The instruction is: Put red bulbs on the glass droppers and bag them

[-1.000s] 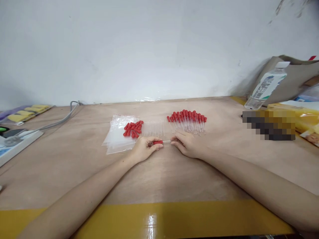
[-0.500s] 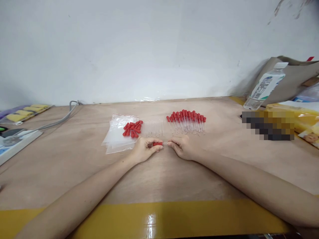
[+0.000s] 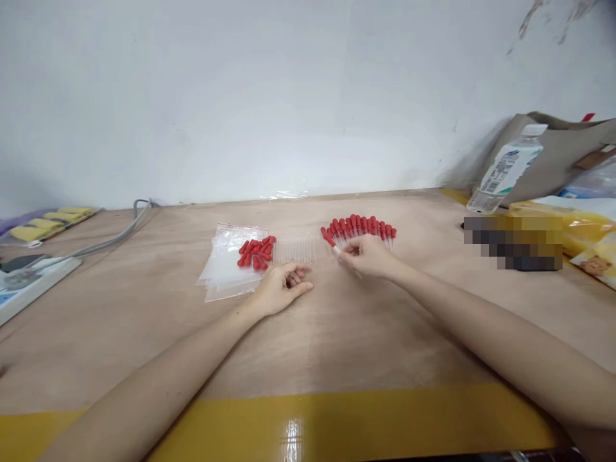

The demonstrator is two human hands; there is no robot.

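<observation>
At the left end of the fanned droppers (image 3: 353,223) on the surface (image 3: 337,350), your right hand (image 3: 369,258) pinches a red-bulbed dropper (image 3: 328,237) by its clear tube, whose tip is hard to make out. Your left hand (image 3: 283,287) is empty, fingers loosely curled. The fanned ones already wear their bulbs; a row of bare tubes (image 3: 294,249) and the loose red bulbs (image 3: 255,251) on plastic bags (image 3: 219,260) are left unjoined.

I have the left hand (image 3: 283,289) loosely curled, thumb (image 3: 303,289) apart from its fingers (image 3: 294,274), left arm (image 3: 183,372) slanting inward; my right hand (image 3: 359,253) sits pinched, right arm (image 3: 481,321) angling inward from the other side.
</observation>
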